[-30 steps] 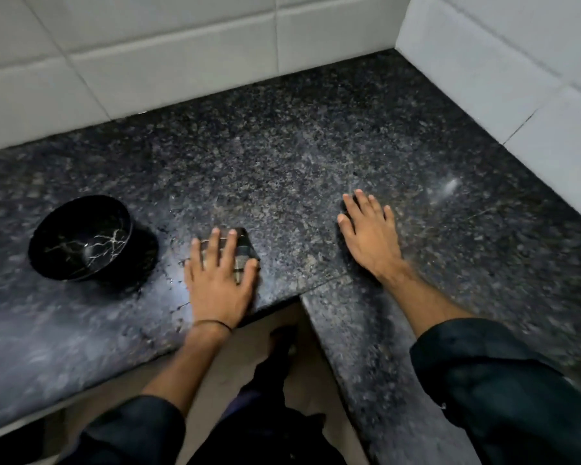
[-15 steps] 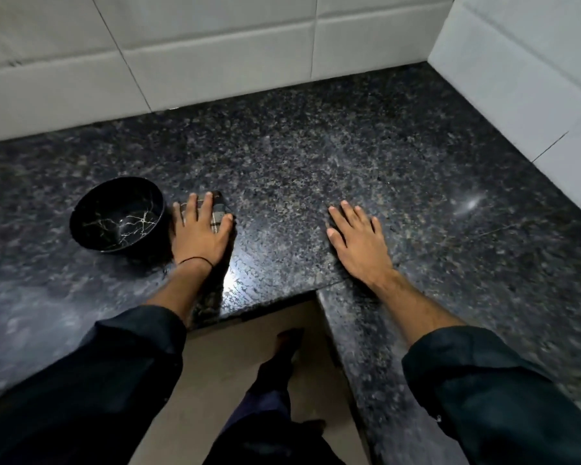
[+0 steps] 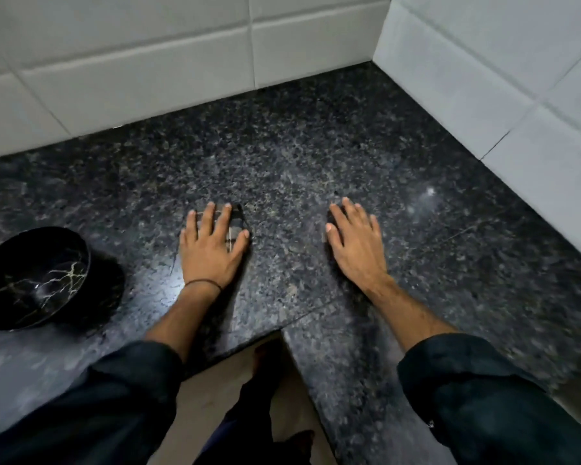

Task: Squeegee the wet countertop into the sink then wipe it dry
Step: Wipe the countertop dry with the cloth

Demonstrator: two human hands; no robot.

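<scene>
The dark speckled granite countertop forms an inner corner below white wall tiles. My left hand presses flat on a small dark folded cloth, which shows only past my fingertips. The fingers are spread over it. My right hand rests flat on the bare stone to the right, fingers apart, holding nothing. No sink or squeegee is in view.
A black bowl with gold veining stands on the counter at the left, a hand's width from my left hand. White tiled walls close the back and right. The counter's front edge and the floor lie below my arms.
My left hand slid the cloth from near the front edge up beside the bowl, then right, away from the bowl. The right hand stayed flat on the stone.
</scene>
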